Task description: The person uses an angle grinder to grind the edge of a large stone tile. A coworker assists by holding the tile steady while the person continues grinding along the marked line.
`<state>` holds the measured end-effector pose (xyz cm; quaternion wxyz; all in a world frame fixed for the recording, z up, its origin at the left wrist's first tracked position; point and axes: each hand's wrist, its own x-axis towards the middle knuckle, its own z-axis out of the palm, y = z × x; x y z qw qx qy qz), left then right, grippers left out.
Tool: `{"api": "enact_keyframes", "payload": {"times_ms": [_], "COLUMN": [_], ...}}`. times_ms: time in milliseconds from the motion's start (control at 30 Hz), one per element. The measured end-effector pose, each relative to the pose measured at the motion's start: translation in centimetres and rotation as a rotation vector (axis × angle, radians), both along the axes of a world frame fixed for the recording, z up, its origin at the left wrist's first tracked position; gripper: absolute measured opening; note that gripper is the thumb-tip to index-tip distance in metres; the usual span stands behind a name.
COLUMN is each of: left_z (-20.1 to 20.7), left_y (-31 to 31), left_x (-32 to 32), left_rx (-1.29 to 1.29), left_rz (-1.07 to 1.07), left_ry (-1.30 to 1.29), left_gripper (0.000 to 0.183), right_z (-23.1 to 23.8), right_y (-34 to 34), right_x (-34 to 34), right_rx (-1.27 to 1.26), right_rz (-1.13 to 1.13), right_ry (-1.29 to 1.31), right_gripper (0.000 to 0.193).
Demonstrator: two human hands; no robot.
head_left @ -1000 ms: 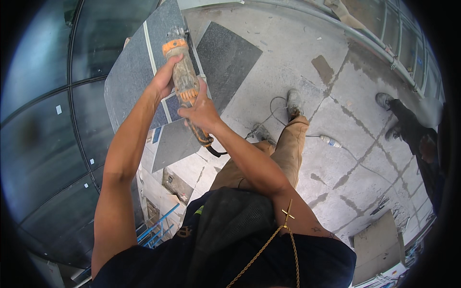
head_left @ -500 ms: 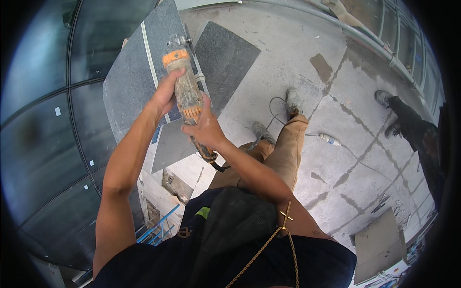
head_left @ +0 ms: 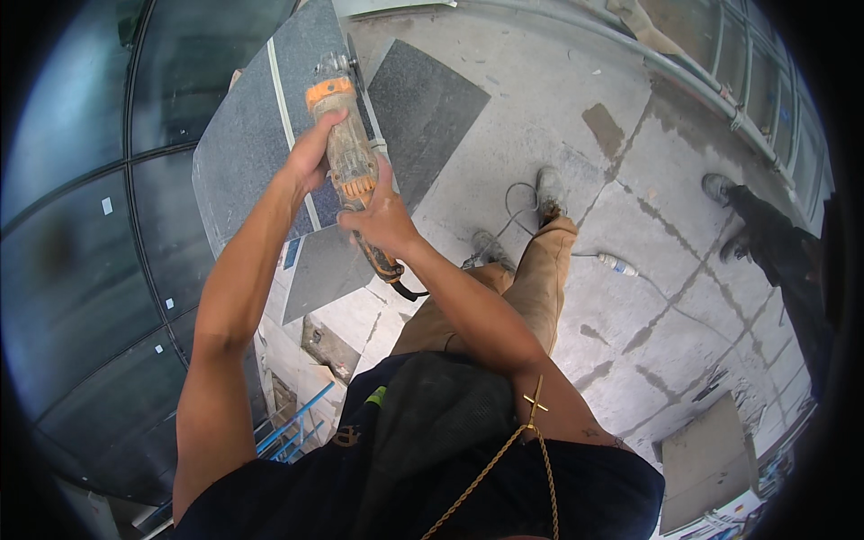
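Observation:
Both my hands grip a dusty orange and grey angle grinder [head_left: 351,148]. Around the front of its body, behind the orange collar, my left hand [head_left: 315,148] is closed. My right hand [head_left: 382,219] is wrapped round the rear of the body, near the orange vents. The disc [head_left: 354,65] shows edge-on at the far end, over the right edge of a dark grey stone slab [head_left: 247,148] with a pale strip across it. A black cord leaves the grinder's back end. Whether the disc touches the slab I cannot tell.
Another dark slab [head_left: 427,112] lies to the right, and a smaller grey slab [head_left: 324,270] sits nearer me. Dark glass panels [head_left: 67,225] stand at the left. A cable connector [head_left: 617,264] rests on the concrete floor. At the right edge another person's legs [head_left: 774,229] show.
The grinder and both hands have shifted very slightly up and away from me. My grip on the tool is the same.

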<state>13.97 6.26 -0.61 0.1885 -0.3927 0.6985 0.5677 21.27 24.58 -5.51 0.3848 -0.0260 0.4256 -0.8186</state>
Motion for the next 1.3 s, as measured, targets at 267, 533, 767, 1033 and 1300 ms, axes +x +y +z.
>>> {"api": "enact_keyframes", "payload": {"times_ms": [267,533,767,1033,1300], "left_z": [0.3,1.0,2.0,2.1,1.8], "left_y": [0.3,2.4,3.5,2.2,1.5], "left_x": [-1.0,0.5,-1.1,-2.3,-2.3], "left_rx": [0.045,0.055,-0.026,0.022,0.043], "left_rz": [-0.002,-0.008,0.055,-0.054,-0.067], "left_ry": [0.01,0.011,0.162,0.19,0.163], "left_gripper": [0.084,0.082,0.066,0.058,0.054], "right_z": [0.6,-2.5,1.5,0.7,0.5], "right_y": [0.0,-1.1,2.1,1.3,1.1], "right_x": [-1.4,2.4,1.0,1.6,1.8], "right_rx": [0.021,0.14,0.02,0.069,0.043], "right_rz": [0.04,-0.141,0.031,-0.02,-0.043], "right_ry": [-0.047,0.227,-0.042,0.031,0.037], "right_gripper": [0.109,0.107,0.105,0.105,0.108]}}
